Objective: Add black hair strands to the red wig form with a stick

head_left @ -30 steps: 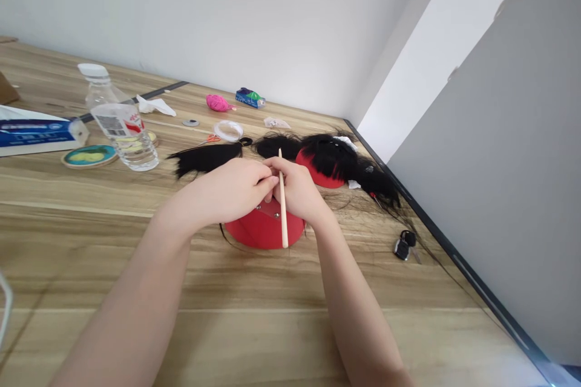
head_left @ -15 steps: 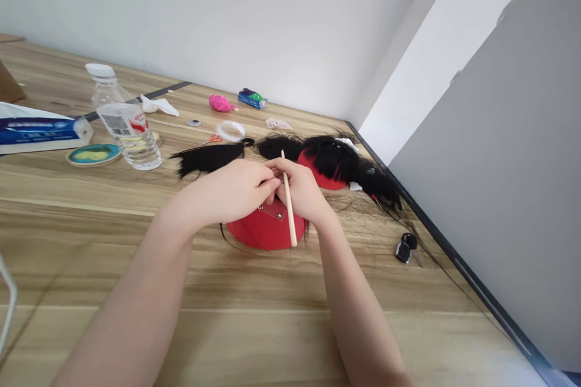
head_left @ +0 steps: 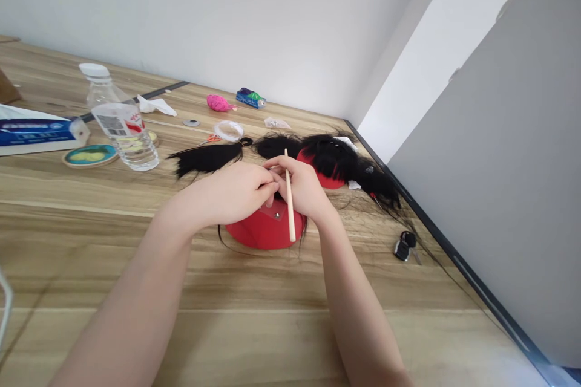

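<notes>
A red rounded form (head_left: 261,231) stands on the wooden table, with a clear piece and metal studs on its upper part. Black hair strands hang at its sides. Over its top, my right hand (head_left: 302,188) is closed on a slim pale wooden stick (head_left: 291,208), which slants down toward me; its far tip rises above the fingers. My left hand (head_left: 247,192) meets the right one, its thumb and fingers pinched together. Whatever the left fingers hold is hidden. Behind the hands lie a black hair bundle (head_left: 206,159) and a second red form (head_left: 330,181) covered in black hair.
A water bottle (head_left: 124,127), a round picture (head_left: 91,155) and a tissue pack (head_left: 39,130) are at the left. Orange scissors (head_left: 212,138), a round clear lid (head_left: 228,130) and pink yarn (head_left: 218,103) lie farther back. Keys (head_left: 403,247) rest at the right.
The wooden stick has tilted slightly, its near end rising a little. Both hands stay nearly in place over the red form, and the whole view has shifted slightly.
</notes>
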`<state>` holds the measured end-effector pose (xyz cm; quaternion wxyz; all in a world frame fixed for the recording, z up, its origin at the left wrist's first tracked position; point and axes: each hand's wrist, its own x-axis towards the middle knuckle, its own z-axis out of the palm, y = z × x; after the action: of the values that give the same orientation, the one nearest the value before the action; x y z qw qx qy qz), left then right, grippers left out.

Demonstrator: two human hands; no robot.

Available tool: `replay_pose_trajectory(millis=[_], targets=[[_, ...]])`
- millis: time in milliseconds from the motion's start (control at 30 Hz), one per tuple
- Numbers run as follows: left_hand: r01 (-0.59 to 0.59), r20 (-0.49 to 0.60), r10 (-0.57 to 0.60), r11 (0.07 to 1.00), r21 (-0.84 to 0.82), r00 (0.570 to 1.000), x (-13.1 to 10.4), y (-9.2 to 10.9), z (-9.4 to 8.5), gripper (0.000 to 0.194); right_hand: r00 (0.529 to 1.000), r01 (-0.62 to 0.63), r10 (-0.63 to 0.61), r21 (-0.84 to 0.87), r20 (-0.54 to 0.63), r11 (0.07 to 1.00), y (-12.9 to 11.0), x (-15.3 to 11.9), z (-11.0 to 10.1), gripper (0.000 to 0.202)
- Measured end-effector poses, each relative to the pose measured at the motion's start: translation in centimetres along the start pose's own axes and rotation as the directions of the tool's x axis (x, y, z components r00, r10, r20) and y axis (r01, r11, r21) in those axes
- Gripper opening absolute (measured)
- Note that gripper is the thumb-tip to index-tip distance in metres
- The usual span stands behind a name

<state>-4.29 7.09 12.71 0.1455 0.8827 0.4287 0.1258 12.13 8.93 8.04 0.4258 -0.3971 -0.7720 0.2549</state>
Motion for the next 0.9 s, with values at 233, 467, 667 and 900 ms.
replay_pose_trajectory(millis=[233, 467, 667, 900], targets=[[0.005, 0.028, -0.005, 1.0, -0.019, 1.0, 0.06, -0.32, 0.24, 0.036, 1.0, -0.005, 0.005, 0.011, 0.011, 1.0, -0.28, -0.01, -0.06, 0.013], [0.073, 0.113, -0.079, 0.996, 0.058, 0.99, 0.13, -0.16, 0.03, 0.035, 1.0, -0.012, 0.012, 0.001, 0.014, 1.0, -0.3, 0.01, 0.14, 0.012], [0.127, 0.138, -0.134, 0.99, 0.053, 0.981, 0.24, -0.19, 0.12, 0.035, 0.999, -0.019, 0.019, -0.017, 0.025, 1.0, -0.26, -0.08, 0.51, 0.013], [0.156, 0.211, -0.165, 0.986, 0.06, 0.963, 0.31, -0.35, 0.37, 0.031, 0.999, 0.044, -0.047, -0.177, -0.012, 0.983, 0.24, 0.14, 0.8, 0.012]])
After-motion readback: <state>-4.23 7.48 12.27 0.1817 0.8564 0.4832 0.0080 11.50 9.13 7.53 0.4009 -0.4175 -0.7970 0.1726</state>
